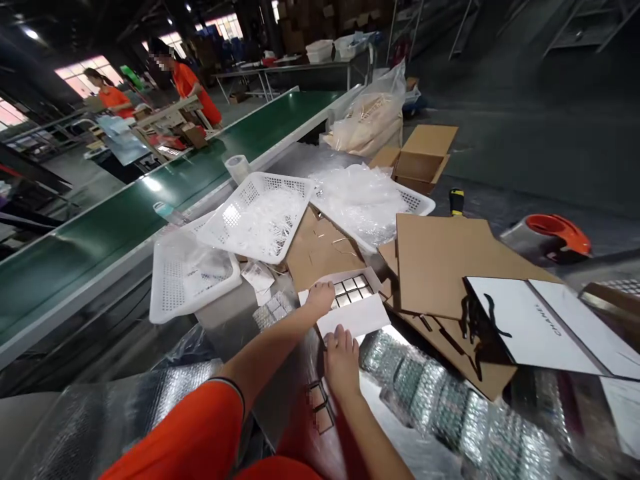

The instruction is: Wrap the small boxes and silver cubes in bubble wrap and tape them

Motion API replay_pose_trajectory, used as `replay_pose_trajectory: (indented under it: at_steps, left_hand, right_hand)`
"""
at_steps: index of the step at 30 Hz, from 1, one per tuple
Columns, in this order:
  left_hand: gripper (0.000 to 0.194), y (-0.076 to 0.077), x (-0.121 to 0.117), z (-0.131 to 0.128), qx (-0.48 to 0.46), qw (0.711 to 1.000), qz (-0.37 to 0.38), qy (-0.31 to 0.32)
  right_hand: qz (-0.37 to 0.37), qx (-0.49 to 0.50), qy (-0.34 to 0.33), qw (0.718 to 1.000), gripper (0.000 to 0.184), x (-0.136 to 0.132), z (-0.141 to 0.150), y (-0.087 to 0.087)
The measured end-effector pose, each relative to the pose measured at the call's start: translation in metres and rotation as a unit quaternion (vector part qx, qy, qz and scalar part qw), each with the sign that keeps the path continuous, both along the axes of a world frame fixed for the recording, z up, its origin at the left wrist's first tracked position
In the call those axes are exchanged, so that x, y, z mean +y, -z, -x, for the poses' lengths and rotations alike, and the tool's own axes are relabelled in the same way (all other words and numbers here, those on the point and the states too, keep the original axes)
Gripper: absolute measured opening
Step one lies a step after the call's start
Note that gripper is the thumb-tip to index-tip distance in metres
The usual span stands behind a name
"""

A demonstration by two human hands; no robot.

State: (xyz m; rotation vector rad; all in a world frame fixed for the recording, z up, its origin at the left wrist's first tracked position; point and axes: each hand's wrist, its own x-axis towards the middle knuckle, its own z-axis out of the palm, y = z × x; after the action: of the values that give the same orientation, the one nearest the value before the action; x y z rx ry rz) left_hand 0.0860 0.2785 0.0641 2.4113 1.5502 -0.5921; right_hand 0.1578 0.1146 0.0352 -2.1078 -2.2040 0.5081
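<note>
Left grip (319, 298), right grip (341, 360) on white box edges (353, 316)

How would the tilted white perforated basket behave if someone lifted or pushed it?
The white perforated plastic basket is probably light for its size: its walls are mostly holes, and it seems to hold only clear plastic wrap. It lies tilted, apparently leaning over the neighbouring basket, so a push could likely make it slide or tip.

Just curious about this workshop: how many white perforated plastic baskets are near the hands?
3: a white perforated plastic basket at left, another overlapping it at centre, a third partly under clear plastic wrap at right. Others may be hidden.
</note>
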Motion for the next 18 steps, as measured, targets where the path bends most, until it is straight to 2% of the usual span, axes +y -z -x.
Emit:
replay_pose_trajectory:
  at_steps: [4, 9, 11, 18]
  left_hand:
    - [0.080, -0.009, 0.001, 0.003, -0.008, 0.999, 0.019, 0.027]
    - [0.057, -0.009, -0.006, 0.004, -0.012, 0.998, 0.003, 0.055]
    - [0.055, -0.006, -0.007, 0.004, -0.008, 0.998, -0.007, 0.056]
    - [0.097, 0.003, -0.002, 0.002, -0.010, 0.999, 0.005, 0.035]
  right_hand:
    - [0.021, -0.013, -0.009, 1.000, 0.040, 0.002, 0.000, 0.002]
    - [0.050, -0.021, -0.002, 0.999, 0.041, 0.004, 0.004, 0.001]
    - [0.047, -0.024, -0.002, 0.999, 0.040, 0.004, 0.007, 0.001]
    - [0.050, -0.012, 0.010, 0.999, 0.041, 0.008, 0.017, -0.007]
